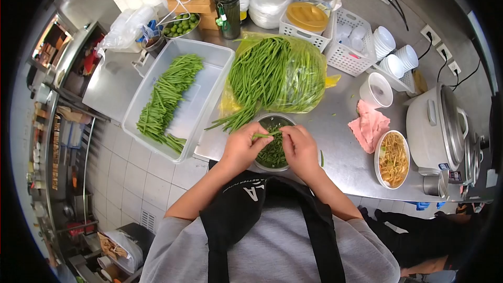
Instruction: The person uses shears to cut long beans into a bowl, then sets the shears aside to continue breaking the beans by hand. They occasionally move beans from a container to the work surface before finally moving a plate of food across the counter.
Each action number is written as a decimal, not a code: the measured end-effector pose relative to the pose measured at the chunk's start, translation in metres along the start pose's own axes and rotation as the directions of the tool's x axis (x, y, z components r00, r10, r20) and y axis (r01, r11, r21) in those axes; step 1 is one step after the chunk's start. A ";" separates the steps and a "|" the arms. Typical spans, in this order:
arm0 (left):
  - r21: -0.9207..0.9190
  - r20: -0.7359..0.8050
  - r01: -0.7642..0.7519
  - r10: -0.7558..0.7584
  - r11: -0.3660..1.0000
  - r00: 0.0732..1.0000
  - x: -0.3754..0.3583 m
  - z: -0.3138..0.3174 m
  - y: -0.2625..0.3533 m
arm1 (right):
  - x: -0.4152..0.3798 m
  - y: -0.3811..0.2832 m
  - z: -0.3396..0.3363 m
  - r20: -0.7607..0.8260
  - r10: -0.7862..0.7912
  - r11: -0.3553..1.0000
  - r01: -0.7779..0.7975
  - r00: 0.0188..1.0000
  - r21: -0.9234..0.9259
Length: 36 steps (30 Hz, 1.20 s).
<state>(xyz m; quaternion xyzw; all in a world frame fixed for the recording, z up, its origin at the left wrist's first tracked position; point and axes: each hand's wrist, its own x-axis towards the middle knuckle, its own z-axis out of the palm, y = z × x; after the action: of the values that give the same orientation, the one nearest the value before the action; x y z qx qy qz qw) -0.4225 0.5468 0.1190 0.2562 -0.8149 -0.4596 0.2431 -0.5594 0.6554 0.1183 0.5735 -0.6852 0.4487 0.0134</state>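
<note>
Head view: both hands, left hand [240, 148] and right hand [299, 149], pinch one green bean [267, 134] between them directly above the metal bowl [272, 153] of trimmings. Behind the bowl lies the bagged bean pile [277, 73]; left of the bowl sits the plastic tub [209, 81].

Both forearms come up from six o'clock and angle in toward each other, bare from the short grey sleeves down, elbows spread wide and wrists drawn close. The left hand [242, 147] sits at about nine o'clock of the pair, knuckles up, fingers curled and thumb pressed to forefinger in a pinch that points to three o'clock. The right hand [299, 149] mirrors it, back of the hand up, fingers bent, its pinch aimed toward nine o'clock. The fingertips nearly meet.
</note>
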 end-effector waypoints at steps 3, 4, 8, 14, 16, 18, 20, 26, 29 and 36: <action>0.020 0.025 -0.014 0.014 1.000 1.000 -0.005 0.012 0.000 | 0.004 -0.004 -0.004 0.301 0.615 0.474 -0.647 0.729 0.597; 0.029 0.031 -0.009 0.008 1.000 1.000 -0.006 0.013 0.002 | 0.005 0.000 -0.005 0.292 0.608 0.478 -0.634 0.738 0.608; -0.245 -0.023 0.139 -0.149 0.960 0.989 -0.004 0.014 0.004 | 0.004 0.012 -0.014 0.304 0.534 0.643 -0.612 0.789 0.460; -0.366 -0.063 0.128 -0.161 0.922 0.985 -0.002 0.018 -0.001 | -0.008 -0.001 -0.007 0.224 0.259 0.893 -0.321 0.940 0.316; -0.360 -0.067 0.092 -0.124 0.928 0.990 -0.003 0.020 -0.001 | -0.006 -0.006 -0.007 0.179 0.246 0.910 -0.290 0.953 0.295; -0.338 -0.074 0.046 -0.075 0.940 0.994 -0.004 0.021 0.000 | -0.004 -0.007 -0.007 0.167 0.219 0.925 -0.259 0.961 0.280; -0.297 -0.082 -0.006 -0.019 0.955 0.996 -0.005 0.022 0.000 | -0.004 -0.007 -0.005 0.161 0.205 0.933 -0.242 0.965 0.267; -0.020 0.047 -0.208 0.209 0.978 0.977 -0.018 0.023 0.007 | -0.016 0.005 0.008 0.192 0.430 0.786 -0.470 0.882 0.401; 0.021 0.103 -0.231 0.228 0.973 0.968 -0.021 0.018 0.018 | -0.018 0.017 0.014 0.201 0.521 0.688 -0.547 0.830 0.477; 0.374 -0.179 0.287 -0.235 0.882 0.955 0.027 -0.011 -0.054 | -0.019 0.013 0.008 0.152 0.507 0.763 -0.524 0.849 0.379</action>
<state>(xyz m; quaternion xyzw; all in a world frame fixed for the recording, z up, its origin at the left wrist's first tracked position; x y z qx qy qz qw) -0.4255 0.4989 0.0811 0.4368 -0.8313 -0.2964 0.1741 -0.5598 0.6643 0.0959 0.3621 -0.7078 0.5556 -0.2434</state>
